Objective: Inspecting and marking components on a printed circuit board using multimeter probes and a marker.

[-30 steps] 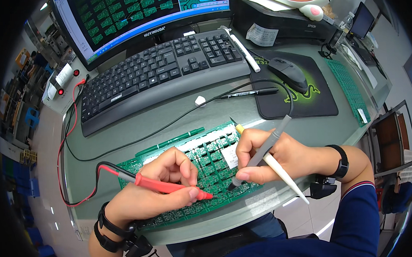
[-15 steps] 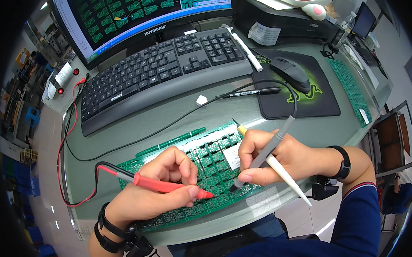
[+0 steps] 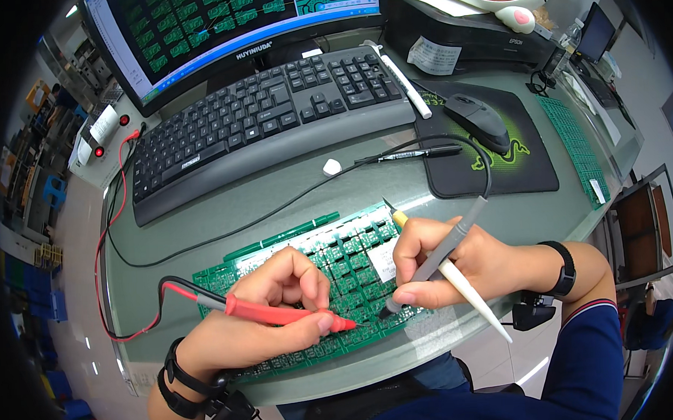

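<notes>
On the desk lies a green circuit board panel [image 3: 352, 283] of many small repeated boards, with a white paper label [image 3: 383, 261] on it. My left hand [image 3: 270, 318] pinches a red test probe [image 3: 269, 311], its tip down at the panel's near part. Just to the right, my right hand [image 3: 459, 261] grips a grey test probe [image 3: 447, 249], tip down close to the red one. Tucked through the same hand is a slim pale-handled tool [image 3: 476, 300] with a yellow collar and dark pointed end facing away. Whether the tips touch metal is too small to tell.
Beyond the panel are a green strip [image 3: 281, 236], a black pen [image 3: 417, 153], a small white lump [image 3: 331, 167], a keyboard [image 3: 265, 130] and a mouse [image 3: 477, 121]. A black probe cable [image 3: 276, 211] loops across the desk. A monitor [image 3: 228, 61] stands behind.
Both probe tips have shifted slightly right and nearer in the picture, along with a small shift of the whole view. A yellow pointed mark on the monitor is gone.
</notes>
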Tool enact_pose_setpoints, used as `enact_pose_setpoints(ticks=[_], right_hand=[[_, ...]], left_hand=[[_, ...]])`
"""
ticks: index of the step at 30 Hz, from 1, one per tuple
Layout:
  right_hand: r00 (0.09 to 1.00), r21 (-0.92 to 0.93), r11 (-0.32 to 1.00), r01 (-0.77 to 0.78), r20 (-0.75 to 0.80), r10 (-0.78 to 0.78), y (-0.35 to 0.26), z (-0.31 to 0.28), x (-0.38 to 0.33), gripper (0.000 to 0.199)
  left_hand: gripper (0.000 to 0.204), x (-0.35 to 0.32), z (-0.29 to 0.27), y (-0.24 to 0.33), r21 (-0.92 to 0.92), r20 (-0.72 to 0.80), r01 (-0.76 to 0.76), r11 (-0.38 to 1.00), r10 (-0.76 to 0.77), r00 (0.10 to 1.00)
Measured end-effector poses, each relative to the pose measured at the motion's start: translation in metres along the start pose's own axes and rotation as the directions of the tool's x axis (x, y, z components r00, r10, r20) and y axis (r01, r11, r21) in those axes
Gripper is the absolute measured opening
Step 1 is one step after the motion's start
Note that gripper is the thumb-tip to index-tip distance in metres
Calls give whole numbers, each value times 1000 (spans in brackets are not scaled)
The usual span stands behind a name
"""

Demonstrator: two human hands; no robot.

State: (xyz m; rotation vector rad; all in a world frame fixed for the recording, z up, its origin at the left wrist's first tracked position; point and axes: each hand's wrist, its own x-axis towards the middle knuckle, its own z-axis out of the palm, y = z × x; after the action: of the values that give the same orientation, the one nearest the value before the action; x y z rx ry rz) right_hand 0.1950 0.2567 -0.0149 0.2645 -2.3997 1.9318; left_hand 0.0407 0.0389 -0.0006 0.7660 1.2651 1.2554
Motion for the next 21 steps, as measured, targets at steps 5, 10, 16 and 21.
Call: enact_pose_setpoints(ticks=[5, 10, 16, 21], right_hand=[[1000, -8, 1000, 3, 0, -3, 0, 0, 0, 23], [1000, -26, 999, 22, 2, -22, 1, -1, 0, 23], [1000, -38, 999, 23, 6, -23, 0, 0, 0, 24], [997, 88, 994, 63, -40, -59, 7, 3, -4, 24]], left_hand=[[29, 2, 0, -6, -23, -29, -32, 999, 31, 999], [30, 1, 0, -3, -15, -38, 8, 1000, -9, 999], [31, 1, 0, -4, -1, -31, -23, 1000, 23, 999], [25, -2, -1, 1, 74, -12, -4, 997, 5, 1000]])
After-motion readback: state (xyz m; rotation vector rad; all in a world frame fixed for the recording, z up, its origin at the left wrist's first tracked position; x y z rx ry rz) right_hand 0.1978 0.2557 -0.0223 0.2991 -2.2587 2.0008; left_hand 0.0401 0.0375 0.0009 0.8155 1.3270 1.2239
